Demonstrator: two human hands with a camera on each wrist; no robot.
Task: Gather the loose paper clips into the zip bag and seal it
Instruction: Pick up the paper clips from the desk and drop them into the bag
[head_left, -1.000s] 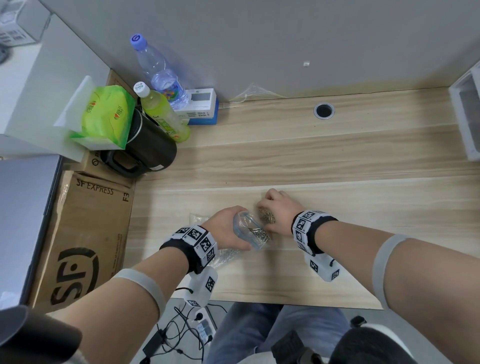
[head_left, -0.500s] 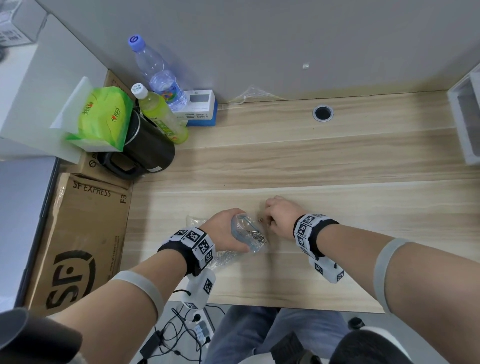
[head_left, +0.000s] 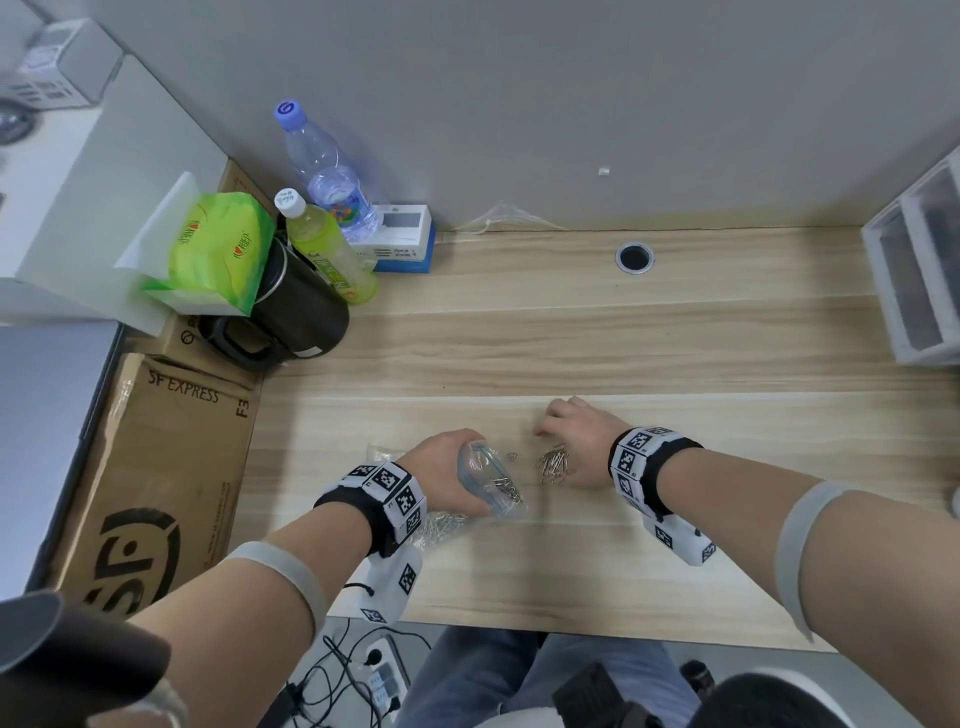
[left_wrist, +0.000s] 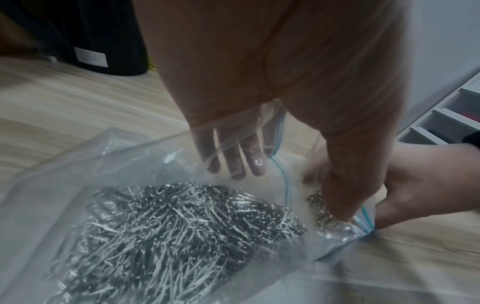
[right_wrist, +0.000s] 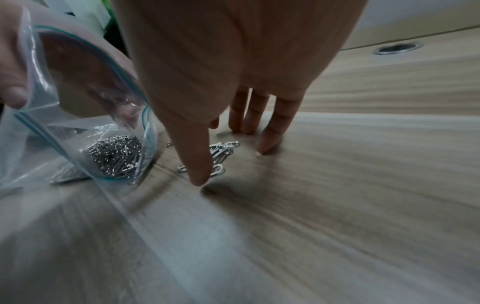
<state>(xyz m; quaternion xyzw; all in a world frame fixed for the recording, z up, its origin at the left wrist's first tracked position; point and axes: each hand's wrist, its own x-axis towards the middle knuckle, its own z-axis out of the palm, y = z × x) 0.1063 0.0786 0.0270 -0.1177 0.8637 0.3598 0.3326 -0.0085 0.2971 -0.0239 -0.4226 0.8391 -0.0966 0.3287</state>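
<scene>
A clear zip bag (head_left: 491, 486) with a blue-green seal lies on the wooden desk (head_left: 571, 561), its mouth facing right. My left hand (head_left: 441, 480) holds the mouth open, with fingers (left_wrist: 233, 158) inside the bag and the thumb (left_wrist: 342, 185) on the rim. A large heap of silver paper clips (left_wrist: 168, 236) fills the bag. A small pile of loose clips (head_left: 553, 462) lies just right of the mouth. My right hand (head_left: 569, 439) arches over that pile; its straight fingers (right_wrist: 272, 123) and thumb touch the desk on either side of the clips (right_wrist: 223, 152).
At the back left stand a black jug (head_left: 296, 317), a green bottle (head_left: 327, 249), a water bottle (head_left: 324, 171), a tissue pack (head_left: 218, 249) and a small blue-white box (head_left: 405, 244). A cable hole (head_left: 634, 257) is at the back, a white drawer unit (head_left: 919, 280) at the right.
My right hand has drawn back a little from the bag's mouth, and a small pile of clips now shows beside it. My left hand keeps the bag open.
</scene>
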